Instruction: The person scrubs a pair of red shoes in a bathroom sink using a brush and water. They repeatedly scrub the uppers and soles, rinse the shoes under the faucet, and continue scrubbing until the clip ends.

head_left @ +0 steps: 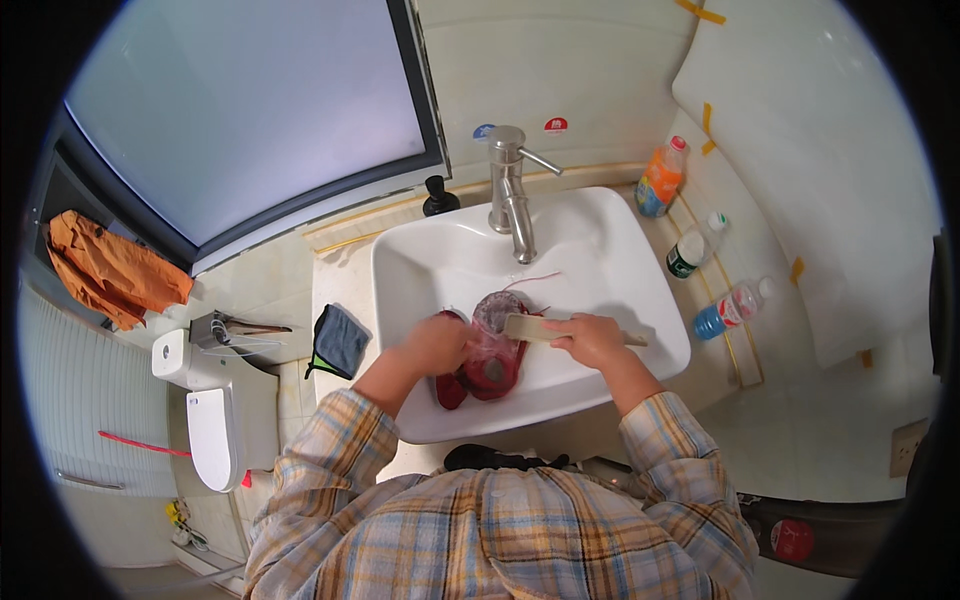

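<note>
We see both hands working low over the white basin (590, 260), with the forearms reaching up from the lower edge and angling inward, elbows spread wide in their plaid sleeves (335, 445). The left hand (440, 343) is turned inward, knuckles up, its fingers curled closed on the left side of a wet red article (492, 380). We take this article for a soft shoe — the suds, the small scale and the blur of the hand leave its outline uncertain. It lies in the basin, left of the middle and toward the near rim, with whitish foam over its upper part and a thin red cord (535, 278) trailing from it across the white floor.

The right hand (588, 340) comes in from the other side, its wrist bent toward the left, gripping a pale, flat-handled brush (527, 328). The brush lies nearly level — its left end is at the foamy part of the red article, while its right end sticks out past the hand.

Behind the hands stands the metal faucet (507, 180), its spout over the basin. To the left of the basin we find a grey cloth (340, 342), and a black bottle (438, 198) behind the rim. Three plastic bottles (660, 180) line the right side.
</note>
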Available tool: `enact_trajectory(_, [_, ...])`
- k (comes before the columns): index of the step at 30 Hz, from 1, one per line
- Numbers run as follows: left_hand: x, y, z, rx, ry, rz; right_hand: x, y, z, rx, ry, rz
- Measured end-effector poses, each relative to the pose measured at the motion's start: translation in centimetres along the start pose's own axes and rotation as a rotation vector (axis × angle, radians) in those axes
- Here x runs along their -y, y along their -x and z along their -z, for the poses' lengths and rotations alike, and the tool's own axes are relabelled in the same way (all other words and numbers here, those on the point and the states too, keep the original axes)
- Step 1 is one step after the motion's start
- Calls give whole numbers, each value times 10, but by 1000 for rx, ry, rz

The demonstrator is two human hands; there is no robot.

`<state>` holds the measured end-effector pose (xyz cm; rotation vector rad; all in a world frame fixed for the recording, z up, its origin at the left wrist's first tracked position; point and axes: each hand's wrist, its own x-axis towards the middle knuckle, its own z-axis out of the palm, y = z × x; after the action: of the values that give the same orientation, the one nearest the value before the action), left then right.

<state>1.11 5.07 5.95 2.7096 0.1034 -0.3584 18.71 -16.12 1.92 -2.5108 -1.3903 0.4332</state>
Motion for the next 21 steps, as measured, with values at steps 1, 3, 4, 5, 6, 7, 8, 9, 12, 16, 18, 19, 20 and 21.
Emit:
enact_trajectory(1, [0,-12,3,-58,-20,-11,1,1,-1,105,-25,100])
enact_trajectory(3, [-3,-37,6,-69,-98,-44,5,4,-7,227,-44,302])
enact_trajectory(4, [-5,-47,6,-75,-134,-60,5,4,-9,275,-96,328])
enact_trajectory(5, [-8,-55,4,-66,-192,-70,4,5,-11,205,-33,268])
enact_trajectory(6, [-11,-63,3,-57,-250,-82,1,3,-11,186,-4,240])
enact_trajectory(7, [-13,-70,1,-17,-320,-74,-2,2,-11,167,39,203])
enact_trajectory(8, [-15,-77,-1,6,-336,-96,-7,1,-9,128,34,85])
enact_trajectory(9, [-16,-82,-2,58,-363,-97,-10,0,-7,115,-19,63])
enact_trajectory(12, [-14,-85,-5,125,-324,-119,-15,-1,-4,41,-45,-7])
enact_trajectory(16, [-9,-86,-8,91,-405,41,-14,1,-3,-22,-90,-48])
enact_trajectory(18, [-2,-86,-4,48,-498,116,-14,1,-3,-107,-108,-103])
enact_trajectory(19, [3,-84,-1,26,-543,155,-14,0,-3,-152,-141,-142])
enact_trajectory(20, [8,-77,2,-122,-530,127,-16,-1,-1,-206,-188,-172])
enact_trajectory(21, [12,-75,5,-145,-396,211,-17,-1,-1,-301,-226,-198])
